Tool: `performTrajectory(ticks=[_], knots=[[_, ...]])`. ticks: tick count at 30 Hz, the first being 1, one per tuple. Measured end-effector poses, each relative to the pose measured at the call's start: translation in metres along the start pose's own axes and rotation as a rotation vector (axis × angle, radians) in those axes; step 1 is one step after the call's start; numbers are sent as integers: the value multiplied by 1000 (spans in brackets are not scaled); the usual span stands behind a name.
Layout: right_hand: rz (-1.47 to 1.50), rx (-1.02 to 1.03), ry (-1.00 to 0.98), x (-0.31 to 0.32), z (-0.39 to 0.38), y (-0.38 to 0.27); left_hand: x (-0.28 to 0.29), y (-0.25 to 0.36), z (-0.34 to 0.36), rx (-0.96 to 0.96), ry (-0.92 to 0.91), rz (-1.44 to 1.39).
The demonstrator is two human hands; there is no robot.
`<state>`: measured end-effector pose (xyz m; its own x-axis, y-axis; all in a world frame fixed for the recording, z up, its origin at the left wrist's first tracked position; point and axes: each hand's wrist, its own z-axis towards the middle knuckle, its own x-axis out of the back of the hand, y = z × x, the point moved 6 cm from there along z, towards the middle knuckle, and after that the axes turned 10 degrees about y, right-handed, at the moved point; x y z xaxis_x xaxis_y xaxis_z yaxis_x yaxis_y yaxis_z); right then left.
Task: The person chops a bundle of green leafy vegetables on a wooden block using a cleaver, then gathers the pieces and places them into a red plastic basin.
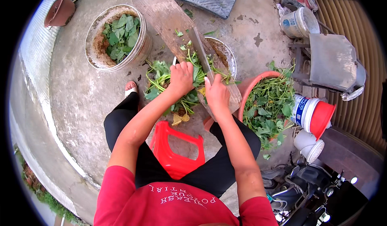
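A long wooden board [161, 16] slants across the middle of the view, over a round white-rimmed container [233, 62]. My left hand [181, 79] is closed round a bunch of leafy green stems [161, 77] and presses it on the board. Some of the leaves hang off the board's left side. Wrapped round the handle of a long-bladed knife [200, 50], my right hand [217, 92] sits close to the right of the left one. The blade points away from me and lies over the stems. Small cut bits of green [179, 33] lie on the board beyond my hands.
To the far left stands a dirty white bucket [91, 50] with green leaves inside. An orange tub [243, 105] heaped with leafy vines [268, 105] is at my right. A red plastic stool [163, 147] stands between my legs. Paint buckets [308, 113] and a motorcycle [304, 181] line the right side.
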<state>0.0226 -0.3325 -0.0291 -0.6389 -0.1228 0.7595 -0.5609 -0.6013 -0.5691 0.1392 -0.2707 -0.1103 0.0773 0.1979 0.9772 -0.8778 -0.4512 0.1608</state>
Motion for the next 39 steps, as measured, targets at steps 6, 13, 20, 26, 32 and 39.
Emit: performTrajectory(ticks=[6, 13, 20, 26, 32, 39], knots=[[-12, -28, -11, 4, 13, -5, -2, -3, -1, 43, 1, -51], [-362, -66, -326, -25, 2, 18, 0, 1, -3, 25, 66, -48], [-103, -86, -75, 11, 5, -6, 3, -3, -1, 43, 29, -73], [-285, -149, -249, 3, -15, 25, 0, -2, 0, 16, 92, -29], [-180, -158, -201, 5, -9, 15, -9, -1, -2, 35, 77, -6], [101, -59, 96, 29, -15, 4, -4, 0, 1, 19, 98, -20]])
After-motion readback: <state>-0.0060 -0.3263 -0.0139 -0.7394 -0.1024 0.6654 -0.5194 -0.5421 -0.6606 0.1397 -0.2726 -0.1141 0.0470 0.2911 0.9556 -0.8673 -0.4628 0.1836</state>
